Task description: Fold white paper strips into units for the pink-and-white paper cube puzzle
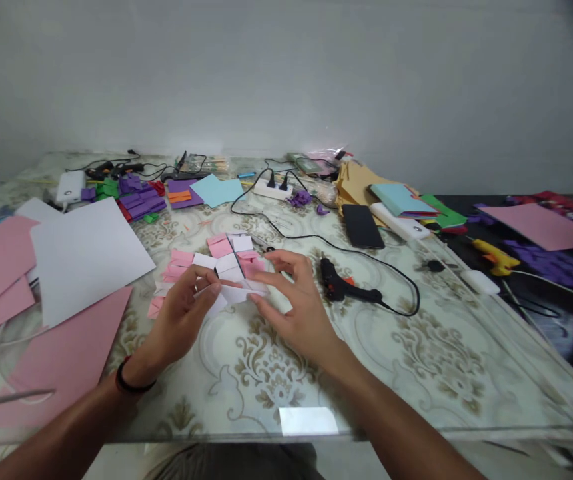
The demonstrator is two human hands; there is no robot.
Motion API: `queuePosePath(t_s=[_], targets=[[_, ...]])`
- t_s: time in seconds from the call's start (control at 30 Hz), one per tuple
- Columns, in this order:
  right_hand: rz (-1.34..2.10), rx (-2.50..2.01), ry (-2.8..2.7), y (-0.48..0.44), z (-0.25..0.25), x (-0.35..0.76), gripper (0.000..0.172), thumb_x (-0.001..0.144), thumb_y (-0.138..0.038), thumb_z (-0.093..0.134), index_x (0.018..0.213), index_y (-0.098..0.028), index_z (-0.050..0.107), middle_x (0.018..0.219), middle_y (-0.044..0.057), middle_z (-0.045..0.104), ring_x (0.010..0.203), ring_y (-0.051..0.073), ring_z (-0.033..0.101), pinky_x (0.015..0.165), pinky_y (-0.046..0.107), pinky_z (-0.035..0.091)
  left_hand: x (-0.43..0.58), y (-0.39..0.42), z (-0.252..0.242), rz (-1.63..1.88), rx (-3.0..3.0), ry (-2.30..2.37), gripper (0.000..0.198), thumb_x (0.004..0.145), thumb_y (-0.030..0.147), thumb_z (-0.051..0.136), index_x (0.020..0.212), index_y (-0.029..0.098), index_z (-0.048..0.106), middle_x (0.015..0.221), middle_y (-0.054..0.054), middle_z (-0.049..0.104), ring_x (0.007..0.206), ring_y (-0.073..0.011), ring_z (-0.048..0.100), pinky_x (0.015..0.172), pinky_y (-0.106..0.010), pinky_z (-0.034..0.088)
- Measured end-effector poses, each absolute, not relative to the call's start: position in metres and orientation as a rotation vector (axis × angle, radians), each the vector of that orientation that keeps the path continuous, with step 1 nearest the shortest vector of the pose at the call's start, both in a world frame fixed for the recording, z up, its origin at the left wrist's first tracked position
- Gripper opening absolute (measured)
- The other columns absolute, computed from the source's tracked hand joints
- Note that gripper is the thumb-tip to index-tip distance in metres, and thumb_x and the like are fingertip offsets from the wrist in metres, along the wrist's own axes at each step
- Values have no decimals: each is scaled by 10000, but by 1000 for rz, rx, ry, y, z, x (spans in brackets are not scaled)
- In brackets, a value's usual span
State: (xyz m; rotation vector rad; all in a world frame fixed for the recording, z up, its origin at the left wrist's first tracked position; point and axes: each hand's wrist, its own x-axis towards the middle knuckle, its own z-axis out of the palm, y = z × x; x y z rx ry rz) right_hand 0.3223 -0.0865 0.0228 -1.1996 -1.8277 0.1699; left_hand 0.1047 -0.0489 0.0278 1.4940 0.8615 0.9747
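My left hand (190, 308) is closed in a pinch on a folded piece of white paper (234, 294), its index finger stretched along the paper. At the paper's right end, my right hand (296, 308) has its thumb and fingers apart, the thumb touching or very near the edge. Beneath and behind the hands lies a cluster of folded pink strips (179, 259) and white paper pieces (228, 267). Scissors (269, 250) lie partly hidden behind my right hand. A black glue gun (341, 283) rests on its side to the right.
White sheets (89, 257) and pink sheets (74, 357) cover the left side. Along the back are purple folded strips (141, 201), a power strip (272, 189) and a phone (362, 226). A black cable (326, 239) loops across the table. At right lies a yellow glue gun (495, 258).
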Motion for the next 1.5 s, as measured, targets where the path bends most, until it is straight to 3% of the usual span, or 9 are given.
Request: queuePosePath(t_s=[0.1,0.17,0.3,0.4,0.53,0.8,1.0,1.5], targets=[[212,-1188,-1829,-87,22,322,134,942,-154,692,1029,-248,731,1292,108,543,1239,299,524,1045,500,489,104,-48,25,980,1549,880,160,1039,375,579,966,237,541,836,12,676,588,-99,475,517,-205,381],[255,-1184,-1820,-87,22,323,112,940,-156,698,1009,-239,725,1256,108,559,1208,294,544,1032,499,496,103,-48,23,969,1572,871,157,1044,379,568,975,242,538,849,4,684,602,-109,499,522,-215,398],[324,-1152,-1794,-87,21,324,89,935,-150,708,957,-236,706,1183,94,580,1152,269,584,998,473,512,100,-47,25,955,1723,874,105,1001,334,651,980,234,629,929,-35,747,831,-174,680,725,-282,534],[308,-1114,-1844,-86,22,324,90,935,-146,712,936,-236,701,1131,85,597,1132,263,596,1001,484,499,99,-46,28,942,1901,914,60,947,275,732,993,238,738,993,-31,783,951,-190,724,861,-304,547],[300,-1064,-1898,-85,20,322,112,934,-127,707,948,-238,698,1120,82,619,1115,259,605,1007,501,484,100,-45,26,933,2064,868,102,938,210,741,1009,245,805,952,-18,798,891,-173,726,814,-291,550],[347,-1030,-1883,-87,17,319,152,905,-86,685,953,-230,674,1130,86,622,1125,257,591,973,459,492,103,-47,25,992,2158,838,99,929,150,732,966,215,797,910,-27,798,871,-180,716,795,-305,558],[372,-1008,-1905,-88,19,318,171,854,-57,659,892,-224,653,1104,78,634,1064,246,598,952,442,493,104,-46,31,899,2282,763,142,928,122,721,1024,211,775,976,-21,815,959,-185,720,883,-314,556],[380,-976,-1951,-89,23,316,162,828,-65,646,858,-224,633,1062,68,694,1003,235,624,917,416,508,109,-55,36,969,2365,765,114,893,85,693,858,191,718,869,-24,785,857,-191,725,814,-339,546]])
